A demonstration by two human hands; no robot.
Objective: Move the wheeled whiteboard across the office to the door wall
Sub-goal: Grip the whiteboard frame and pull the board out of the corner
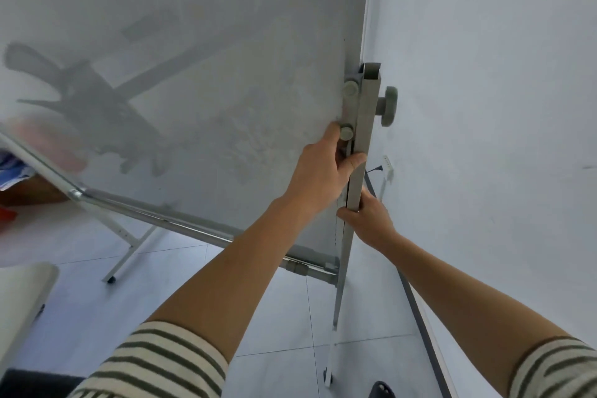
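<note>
The wheeled whiteboard [200, 81] fills the upper left, its grey surface smudged and reflecting an office chair. Its right upright post [363, 139] runs down to a leg with a caster [328, 376] near the floor. My left hand [323, 168] grips the board's right edge and the post just under a small round knob [347, 133]. My right hand [371, 216] wraps the same post lower down from the wall side. A larger grey locking knob [387, 106] sticks out of the post above both hands.
A white wall [484, 107] stands immediately right of the post, with a dark baseboard [420, 317] and a wall socket [387, 166]. The board's left leg [121, 258] rests on the pale tiled floor. A white seat edge [22, 294] sits at the lower left.
</note>
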